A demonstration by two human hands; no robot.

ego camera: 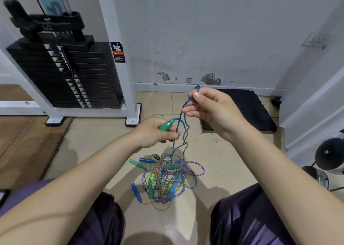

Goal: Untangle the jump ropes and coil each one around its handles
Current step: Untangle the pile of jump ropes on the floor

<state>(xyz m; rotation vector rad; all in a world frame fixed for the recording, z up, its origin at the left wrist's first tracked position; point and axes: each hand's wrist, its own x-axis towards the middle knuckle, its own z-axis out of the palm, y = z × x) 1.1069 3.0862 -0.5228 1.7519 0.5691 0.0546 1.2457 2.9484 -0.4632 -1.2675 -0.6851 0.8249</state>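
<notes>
Head view looks down past two bare forearms at a tiled floor [96, 138]. Left hand [154, 133] curls around a green handle [166, 126] and also pinches a blue cord [179, 121] at its fingertips. Right hand [210, 108], raised higher, pinches a loop of the same blue cord between thumb and forefinger; from there the strands hang down, twisted together, into the tangled pile of jump ropes [167, 179] on the floor between the person's knees. That pile mixes blue, green and clear cords with a purple-and-white braided rope [197, 167] looped over its top and right side, while a blue handle [146, 160] and another green handle [136, 164] stick out at its upper left and a second blue handle [135, 191] at its lower left. Behind the left hand stands a black weight stack [61, 71] in a white frame [119, 58]; a black mat [247, 110] lies against the scuffed wall [214, 30] behind the right hand, and dumbbells [329, 155] sit at the far right.
</notes>
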